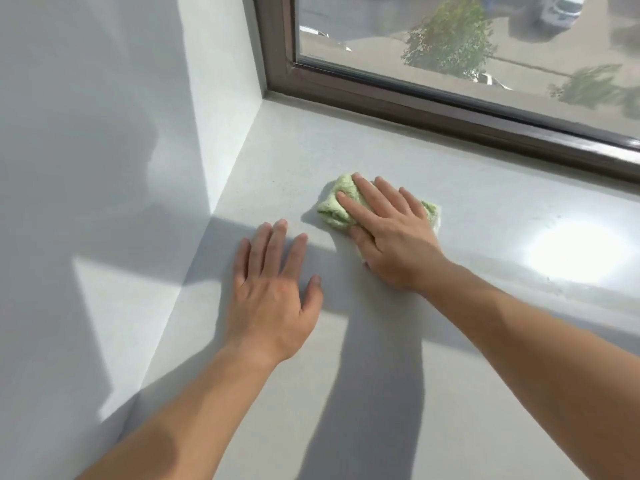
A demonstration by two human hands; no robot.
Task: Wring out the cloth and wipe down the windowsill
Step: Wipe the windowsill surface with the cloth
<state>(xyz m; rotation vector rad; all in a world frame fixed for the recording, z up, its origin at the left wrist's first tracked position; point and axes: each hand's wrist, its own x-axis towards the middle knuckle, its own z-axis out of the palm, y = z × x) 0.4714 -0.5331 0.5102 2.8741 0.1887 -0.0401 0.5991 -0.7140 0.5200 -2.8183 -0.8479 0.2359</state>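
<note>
Two bare forearms reach from the near edge across a pale windowsill (467, 188), one hand on a green cloth.

The left hand (273, 289) lies flat on the sill, palm down, fingers spread and holding nothing, near the left wall (86, 168) where the sill meets the corner. Just to its right and a little farther off, the right hand (391, 233) presses flat on the folded green cloth (334, 206), fingers extended rather than curled around it (the cloth shows past the fingertips on the far left and beside the little finger on the right). The cloth rests on the sill, well short of the brown window frame (415, 102) along the far side. Sunlight makes a bright glare on the sill at the right, and the arms cast shadows toward the near edge. Through the glass, trees (446, 36) and a parked vehicle (561, 8) appear below.
</note>
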